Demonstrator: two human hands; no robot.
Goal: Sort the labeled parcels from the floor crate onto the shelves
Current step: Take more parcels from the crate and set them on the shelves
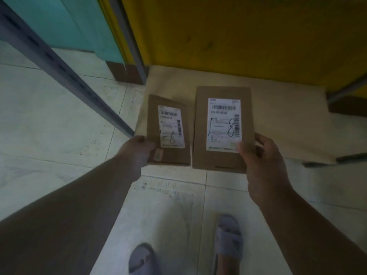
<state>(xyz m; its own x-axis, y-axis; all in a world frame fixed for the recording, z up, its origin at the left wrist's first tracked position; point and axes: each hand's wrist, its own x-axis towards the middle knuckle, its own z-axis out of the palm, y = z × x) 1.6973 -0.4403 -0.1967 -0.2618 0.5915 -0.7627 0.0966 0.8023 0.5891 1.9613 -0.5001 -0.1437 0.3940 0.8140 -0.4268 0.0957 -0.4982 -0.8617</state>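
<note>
L hand gripped small parcel, R hand gripped larger parcel – both labels faced up; best read each before shelving.

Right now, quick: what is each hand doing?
Left hand: grips the small parcel at its lower left edge.
Right hand: grips the large parcel at its lower right corner.
</note>
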